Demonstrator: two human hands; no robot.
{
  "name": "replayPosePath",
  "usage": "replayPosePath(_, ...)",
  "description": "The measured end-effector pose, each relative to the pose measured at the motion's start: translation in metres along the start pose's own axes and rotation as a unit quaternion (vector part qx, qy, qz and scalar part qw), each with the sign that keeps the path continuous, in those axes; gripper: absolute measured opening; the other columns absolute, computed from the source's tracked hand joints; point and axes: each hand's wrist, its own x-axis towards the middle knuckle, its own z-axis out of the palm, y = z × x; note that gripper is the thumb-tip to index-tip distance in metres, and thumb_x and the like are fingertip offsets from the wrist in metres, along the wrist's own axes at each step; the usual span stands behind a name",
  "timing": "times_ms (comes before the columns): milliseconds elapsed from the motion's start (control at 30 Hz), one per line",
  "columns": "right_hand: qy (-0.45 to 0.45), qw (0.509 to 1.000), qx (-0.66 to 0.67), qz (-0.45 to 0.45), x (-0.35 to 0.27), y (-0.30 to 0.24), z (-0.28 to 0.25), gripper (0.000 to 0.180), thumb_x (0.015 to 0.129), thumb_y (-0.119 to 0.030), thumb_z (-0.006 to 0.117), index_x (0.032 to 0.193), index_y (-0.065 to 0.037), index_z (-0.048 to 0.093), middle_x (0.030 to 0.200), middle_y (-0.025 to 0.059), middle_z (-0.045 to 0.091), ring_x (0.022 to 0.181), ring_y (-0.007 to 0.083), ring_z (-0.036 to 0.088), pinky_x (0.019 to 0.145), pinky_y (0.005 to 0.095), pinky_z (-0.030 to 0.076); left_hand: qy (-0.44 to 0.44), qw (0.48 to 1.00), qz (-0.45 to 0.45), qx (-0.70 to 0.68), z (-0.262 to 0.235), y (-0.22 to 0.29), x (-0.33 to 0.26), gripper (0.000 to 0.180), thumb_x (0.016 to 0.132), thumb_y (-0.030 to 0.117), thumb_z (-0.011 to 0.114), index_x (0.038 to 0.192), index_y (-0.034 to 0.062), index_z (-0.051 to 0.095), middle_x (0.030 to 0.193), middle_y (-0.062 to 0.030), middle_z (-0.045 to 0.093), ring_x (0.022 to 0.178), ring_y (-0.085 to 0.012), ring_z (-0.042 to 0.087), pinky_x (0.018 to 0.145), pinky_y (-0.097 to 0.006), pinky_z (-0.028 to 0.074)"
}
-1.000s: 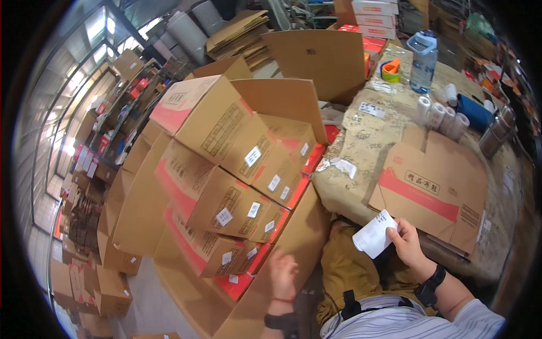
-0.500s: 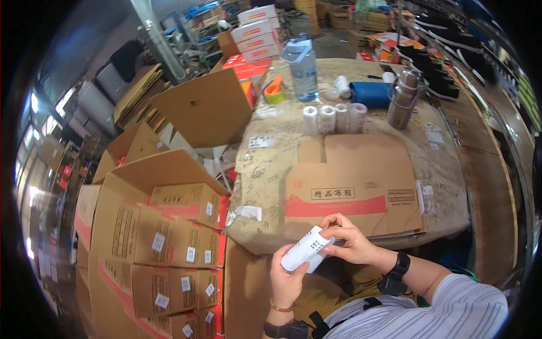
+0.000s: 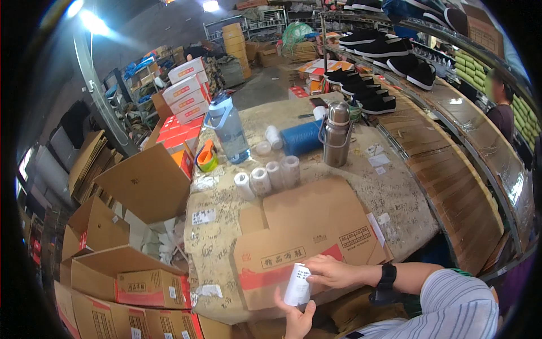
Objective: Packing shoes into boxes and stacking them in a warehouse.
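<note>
A white roll of printed labels (image 3: pixel 297 289) is held above the near edge of the table. Its lower end rests in my left hand (image 3: pixel 298 322), with the thumb on one side and the fingers on the other. My right hand (image 3: pixel 334 272) is closed at the roll's upper end, fingertips on its printed paper; the exact pinch is partly hidden. Beneath and beyond both hands, a flattened brown shoe carton (image 3: pixel 316 212) with a red band lies on the table. Several more label rolls (image 3: pixel 261 181) stand in a row past the carton.
A steel flask (image 3: pixel 337 138), blue roll (image 3: pixel 302 138), water jug (image 3: pixel 228 130) and orange scoop (image 3: pixel 206 152) stand on the cloth-covered table (image 3: pixel 217 243). Open cartons of shoe boxes (image 3: pixel 148 287) are at left. Black shoes (image 3: pixel 377 101) line the right-hand rack. A person (image 3: pixel 501 110) is far right.
The view has swung up and to the right, showing more of the rack. The roll is now more upright, still between both hands, and my right hand stays at its upper end.
</note>
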Motion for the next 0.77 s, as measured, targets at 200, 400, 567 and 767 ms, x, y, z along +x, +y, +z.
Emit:
replayPosePath(200,0.289,0.955,-0.066,-0.016,0.067,0.072,-0.069,0.031,0.082,-0.01,0.06,0.112,-0.003,0.057,0.111,0.017,0.055,0.106,0.0357,0.05,0.093,0.0408,0.04,0.059,0.962,0.131,0.234,0.011,0.041,0.018,0.065,0.086,0.019,0.064,0.138,0.0029,0.029,0.121,-0.0137,0.049,0.11,-0.0232,0.049,0.095,-0.04,0.039)
replayPosePath(400,0.312,0.901,-0.302,0.013,0.137,0.16,-0.13,0.025,0.08,-0.01,0.059,0.105,-0.006,0.057,0.118,0.0142,0.054,0.105,0.0353,0.051,0.089,0.043,0.043,0.075,0.955,-0.007,0.288,-0.028,0.022,-0.007,0.067,0.082,0.016,0.068,0.137,0.0026,0.032,0.129,-0.0168,0.043,0.115,-0.0268,0.047,0.098,-0.039,0.039)
replayPosePath(567,0.281,0.915,-0.271,0.1,0.15,0.186,-0.132,0.03,0.078,-0.015,0.063,0.107,-0.008,0.057,0.118,0.0122,0.054,0.105,0.0324,0.053,0.089,0.0417,0.045,0.061,0.943,-0.023,0.326,-0.047,0.011,-0.029,0.057,0.082,0.015,0.068,0.131,0.0022,0.041,0.123,-0.0151,0.049,0.108,-0.0259,0.051,0.094,-0.037,0.042)
replayPosePath(767,0.241,0.906,-0.339,0.081,0.091,0.176,-0.132,0.049,0.077,-0.023,0.067,0.122,-0.013,0.049,0.125,0.0129,0.051,0.114,0.0281,0.05,0.094,0.0408,0.042,0.015,0.934,-0.002,0.358,-0.079,0.0,-0.049,0.048,0.083,0.014,0.067,0.126,0.0024,0.048,0.116,-0.0132,0.053,0.103,-0.0253,0.055,0.091,-0.036,0.044)
